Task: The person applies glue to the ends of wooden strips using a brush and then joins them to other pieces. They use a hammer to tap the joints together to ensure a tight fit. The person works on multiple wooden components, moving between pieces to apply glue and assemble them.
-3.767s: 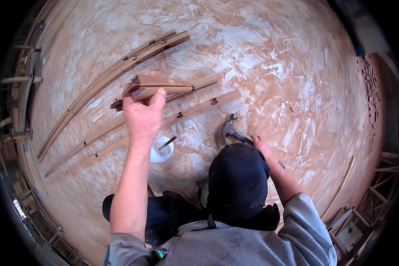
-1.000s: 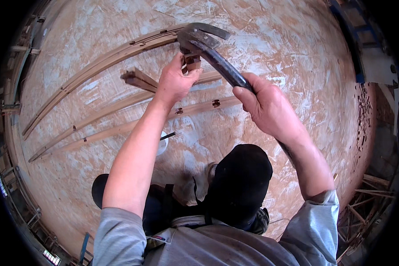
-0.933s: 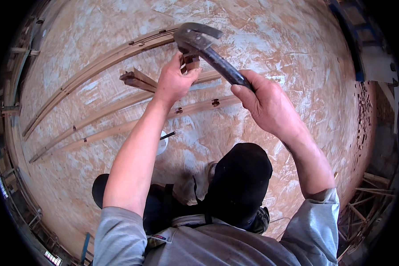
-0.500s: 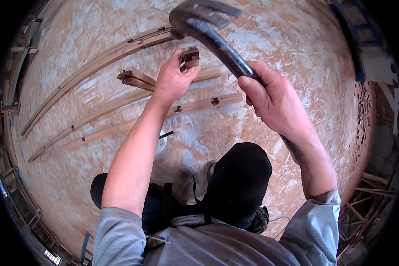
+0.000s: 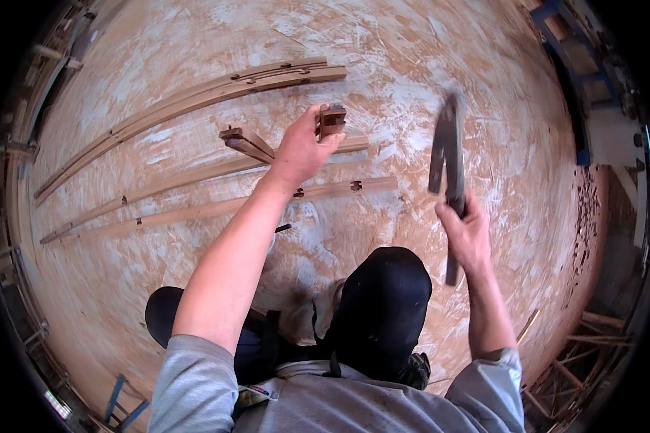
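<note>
One wooden piece (image 5: 333,123) sits at twelve o'clock, grasped by the left grip (image 5: 303,150); the right grip (image 5: 471,234), clenched round the hammer (image 5: 453,148), has swung it away toward two o'clock, so the piece's upper end is uncovered and hammering seems paused

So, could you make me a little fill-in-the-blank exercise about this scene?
The right hand grips a claw ____.
The piece in the left hand is made of ____.
The shirt is ____ in colour.

Missing words: hammer; wood; grey.
</note>
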Demonstrator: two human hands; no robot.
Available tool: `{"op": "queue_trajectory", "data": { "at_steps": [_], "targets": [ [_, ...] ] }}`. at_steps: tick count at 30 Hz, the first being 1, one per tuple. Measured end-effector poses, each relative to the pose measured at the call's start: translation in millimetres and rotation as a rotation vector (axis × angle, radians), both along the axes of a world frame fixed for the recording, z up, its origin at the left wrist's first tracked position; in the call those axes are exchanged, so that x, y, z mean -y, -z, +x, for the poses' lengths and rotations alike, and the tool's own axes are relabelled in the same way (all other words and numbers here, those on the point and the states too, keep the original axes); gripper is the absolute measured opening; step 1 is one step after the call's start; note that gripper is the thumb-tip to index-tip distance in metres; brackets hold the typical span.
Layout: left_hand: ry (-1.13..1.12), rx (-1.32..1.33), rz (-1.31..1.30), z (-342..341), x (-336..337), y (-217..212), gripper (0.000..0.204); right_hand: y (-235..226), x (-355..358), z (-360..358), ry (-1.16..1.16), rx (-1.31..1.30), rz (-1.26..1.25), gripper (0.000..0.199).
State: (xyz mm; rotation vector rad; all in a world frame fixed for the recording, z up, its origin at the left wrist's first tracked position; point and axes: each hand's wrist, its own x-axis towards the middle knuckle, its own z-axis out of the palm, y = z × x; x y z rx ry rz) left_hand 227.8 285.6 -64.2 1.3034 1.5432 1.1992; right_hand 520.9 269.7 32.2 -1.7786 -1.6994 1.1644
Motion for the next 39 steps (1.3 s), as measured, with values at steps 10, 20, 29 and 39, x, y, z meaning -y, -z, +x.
{"op": "queue_trajectory", "data": {
  "at_steps": [10,20,29,39],
  "targets": [
    [-0.056,-0.127,0.014,9.1,6.4,-20.1,0.055,221.9,142.3,155.3,-0.047,0.743,-0.284,0.037],
    [-0.137,-0.242,-0.128,6.3,45.1,-37.2,0.068,244.8,134.6,120.8,-0.148,0.765,-0.336,0.033],
    [-0.356,-0.453,-0.103,-108.4,251.0,-169.7,0.048,227.7,89.2,107.6,-0.094,0.465,-0.343,0.031],
    [-0.415,-0.655,-0.555,-80.3,406.3,-164.2,0.068,49.8,21.6,-32.8,-0.243,-0.020,-0.485,0.027]
  ]
}}
